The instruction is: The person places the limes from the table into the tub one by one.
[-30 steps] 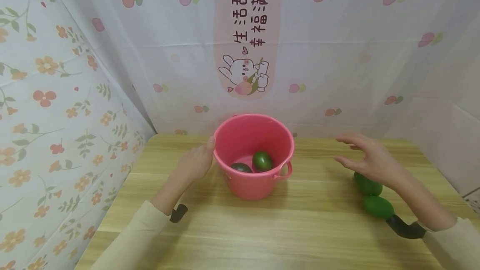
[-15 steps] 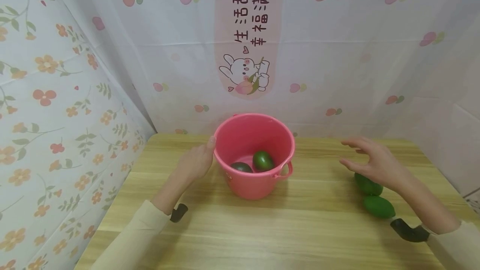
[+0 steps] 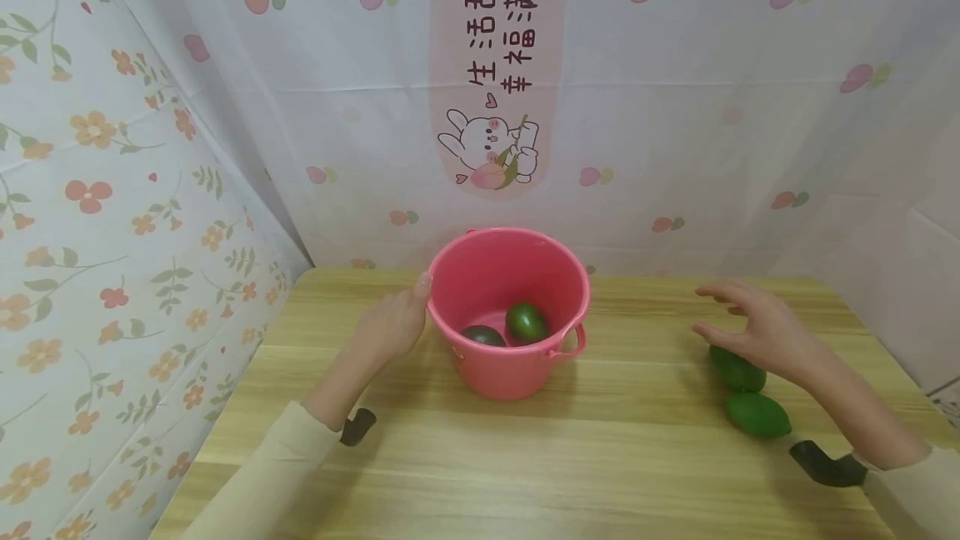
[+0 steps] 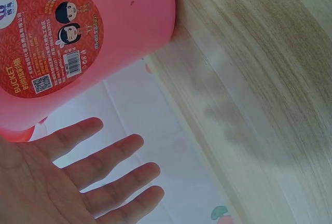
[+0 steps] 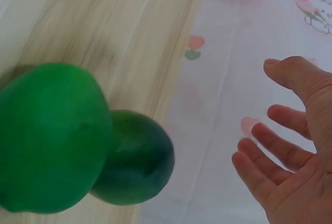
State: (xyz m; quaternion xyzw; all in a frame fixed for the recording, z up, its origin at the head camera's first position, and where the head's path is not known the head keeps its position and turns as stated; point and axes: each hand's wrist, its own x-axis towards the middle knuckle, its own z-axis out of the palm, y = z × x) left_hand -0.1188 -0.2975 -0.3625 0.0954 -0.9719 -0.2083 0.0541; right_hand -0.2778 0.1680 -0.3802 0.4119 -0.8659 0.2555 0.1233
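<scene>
A pink bucket (image 3: 506, 369) stands on the wooden table with a glossy green fruit (image 3: 527, 322) and a dark, rounded fruit (image 3: 482, 335) inside. My left hand (image 3: 392, 325) is at the bucket's left side, thumb at the rim. In the left wrist view its fingers (image 4: 122, 151) are extended and spread. To the right, my right hand (image 3: 768, 332) hovers with thumb and fingers apart, holding nothing. Below it lie two green fruits side by side: a darker rounded one (image 3: 737, 370), partly hidden by the hand, and a brighter, pointed oval one (image 3: 758, 415). The right wrist view shows both close up.
A white patterned curtain (image 3: 645, 132) hangs behind the table (image 3: 570, 473), and a floral cloth (image 3: 112, 232) runs along the left. The bucket's handle lug (image 3: 576, 344) sticks out on its right. Black wrist-camera pieces show beside both wrists.
My right hand has drifted slightly to the right and a little toward me, staying above the green fruits. The left hand and the bucket have hardly moved.
</scene>
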